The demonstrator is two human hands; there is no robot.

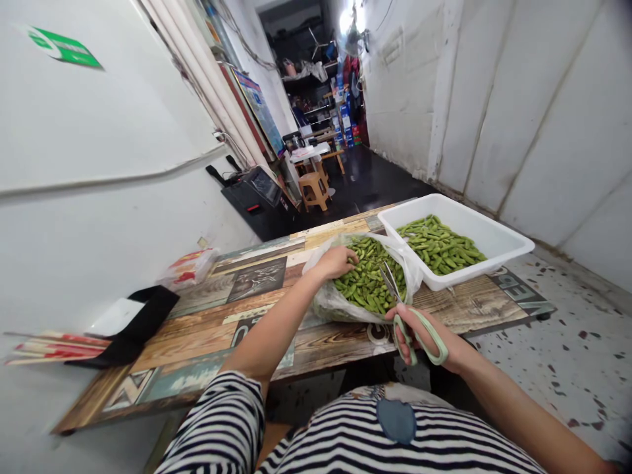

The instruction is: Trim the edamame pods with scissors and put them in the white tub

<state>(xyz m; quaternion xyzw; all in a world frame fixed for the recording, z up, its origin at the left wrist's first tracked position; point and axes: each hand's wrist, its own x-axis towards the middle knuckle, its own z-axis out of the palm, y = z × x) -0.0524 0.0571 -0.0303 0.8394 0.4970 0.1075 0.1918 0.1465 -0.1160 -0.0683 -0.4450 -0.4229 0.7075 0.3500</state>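
Green edamame pods [368,276] fill an open clear plastic bag [328,306] on the table. My left hand [337,262] reaches over the bag's left rim, its fingers curled together at the pods; whatever is between the fingertips is hidden. In my right hand [419,336] is a pair of scissors [434,345] with pale green handles. Its blades are spread slightly apart and point up over the right side of the bag. Just right of the bag, a white plastic tub [498,237] holds more edamame pods [442,247].
The patterned wooden table [197,339] runs leftward, bearing a black holder [148,316] with chopsticks [59,347] and a red-and-white plastic package [190,268]. Walls stand on both sides. Farther back are a stool [313,191], a small white table [310,153] and stacked boxes [345,118].
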